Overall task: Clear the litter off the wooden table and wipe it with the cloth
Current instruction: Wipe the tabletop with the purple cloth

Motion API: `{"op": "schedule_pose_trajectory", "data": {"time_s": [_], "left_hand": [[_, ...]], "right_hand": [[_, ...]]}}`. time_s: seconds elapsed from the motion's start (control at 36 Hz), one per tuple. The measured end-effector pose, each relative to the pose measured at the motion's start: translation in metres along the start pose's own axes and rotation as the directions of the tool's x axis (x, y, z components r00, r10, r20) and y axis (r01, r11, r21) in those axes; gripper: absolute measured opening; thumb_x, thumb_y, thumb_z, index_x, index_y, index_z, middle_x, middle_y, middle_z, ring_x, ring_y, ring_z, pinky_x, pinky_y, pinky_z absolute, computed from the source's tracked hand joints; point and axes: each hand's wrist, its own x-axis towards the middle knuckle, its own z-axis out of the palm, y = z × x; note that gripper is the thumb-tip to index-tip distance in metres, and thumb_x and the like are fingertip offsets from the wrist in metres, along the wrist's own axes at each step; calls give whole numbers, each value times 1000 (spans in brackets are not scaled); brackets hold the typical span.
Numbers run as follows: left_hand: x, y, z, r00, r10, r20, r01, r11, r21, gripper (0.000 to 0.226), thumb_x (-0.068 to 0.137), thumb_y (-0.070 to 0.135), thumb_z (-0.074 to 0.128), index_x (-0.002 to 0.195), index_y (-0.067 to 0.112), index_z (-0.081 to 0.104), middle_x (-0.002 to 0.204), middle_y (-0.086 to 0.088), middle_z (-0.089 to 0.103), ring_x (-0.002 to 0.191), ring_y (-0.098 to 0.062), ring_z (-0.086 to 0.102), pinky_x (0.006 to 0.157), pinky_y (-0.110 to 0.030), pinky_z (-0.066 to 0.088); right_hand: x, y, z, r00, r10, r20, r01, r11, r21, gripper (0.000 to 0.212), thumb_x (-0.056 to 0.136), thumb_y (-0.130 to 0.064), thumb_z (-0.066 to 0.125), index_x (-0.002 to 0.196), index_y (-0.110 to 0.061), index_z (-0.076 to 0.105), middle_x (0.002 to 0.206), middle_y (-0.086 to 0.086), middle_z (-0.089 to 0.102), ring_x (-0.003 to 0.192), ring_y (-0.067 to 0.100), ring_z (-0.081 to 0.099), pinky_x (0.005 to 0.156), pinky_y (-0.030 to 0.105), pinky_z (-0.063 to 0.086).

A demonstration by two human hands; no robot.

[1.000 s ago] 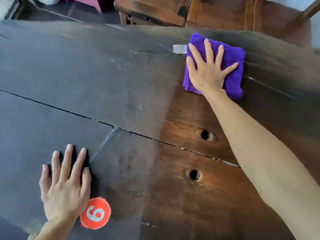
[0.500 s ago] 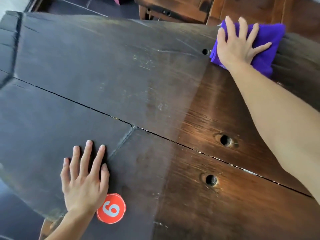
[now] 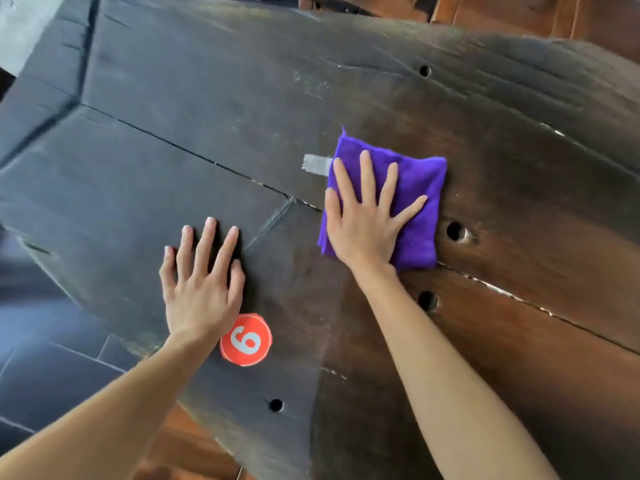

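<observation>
Head view, looking down on a dark wooden surface (image 3: 194,109) made of planks with long cracks and several round holes (image 3: 454,231). Nothing here serves as a container.

Cloth (image 3: 412,202): purple, folded to a rough square pad, lying flat on the surface right of centre. It sits slightly rotated, with one corner pointing toward the far edge and slightly left. No marked long axis; the sides look near equal. Its right edge is near one hole, and its near edge reaches the crack between two planks.

Tape (image 3: 317,164): a short grey-white strip stuck flat on the wood, running left to right. Its right end meets the cloth's left edge; whether it goes under the cloth cannot be told.

Right hand (image 3: 367,220): flat, palm down on the cloth, fingers straight and spread, thumb out to the right. It presses the cloth and grasps nothing. The little finger lies along the cloth's left edge.

Left hand (image 3: 201,282): flat, palm down on bare wood left of the cloth, fingers straight and slightly spread, pointing toward the far edge. Released, holding nothing.

Sticker (image 3: 246,340): an orange-red disc with a white numeral, 6 or 9, on the surface just beside the left wrist.

Beyond the far edge, brown wooden furniture (image 3: 519,15); at the near left, dark floor (image 3: 52,358).
</observation>
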Motion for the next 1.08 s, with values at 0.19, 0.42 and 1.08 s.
{"op": "schedule_pose_trajectory", "data": {"time_s": [0.19,0.42,1.08], "left_hand": [[-1,-1,1,1000,10,-10,-10,1000,-25,56,104,45,19,159,38,27,170,3,19,157,-28,8,126,-51,5],[-6,-6,2,999,26,-35,-30,995,-99,54,104,49,28,158,40,28,170,5,20,157,-25,7,126,-50,5],[39,-96,-11,987,-157,-22,153,980,-128,53,106,45,18,158,43,19,172,3,9,157,-28,5,126,-53,0]], "right_hand": [[-119,-15,2,991,-108,79,110,994,-27,53,106,-56,25,158,-47,19,170,-6,12,156,36,7,106,82,5],[-286,-7,5,955,-159,251,168,986,-14,55,103,-58,33,157,-48,23,169,-7,16,156,35,8,106,83,9],[-243,-63,13,961,-161,226,175,983,-46,51,102,-62,25,153,-56,22,170,-5,16,154,43,11,99,88,7]]}}
